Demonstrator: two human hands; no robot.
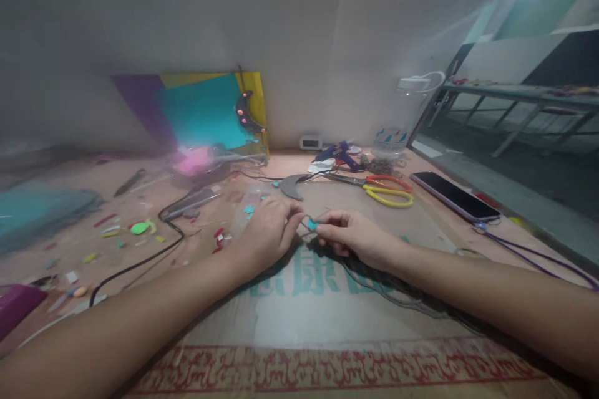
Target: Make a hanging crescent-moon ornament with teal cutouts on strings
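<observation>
My left hand [266, 234] is closed, its thumb and finger pinching a thin grey cord that loops between both hands. Against the cord sits a small blue piece [312, 224], pinched between the thumb and finger of my right hand [360, 235]; its exact kind is too small to tell. The loose cord [397, 300] trails from beneath my right hand across the mat towards my right forearm. Just beyond my hands lies a grey crescent shape [292, 187] with dark cord at its upper edge. Small blue flower shapes [249, 209] rest beside my left hand.
Scissors [386, 190] with red and yellow handles lie behind my right hand. A phone [453, 196], a clear bottle [393, 118] and a glue gun [339, 154] stand or lie around. A black cable [175, 240] and scattered scraps cover the left side. A decorated crescent [243, 112] leans behind.
</observation>
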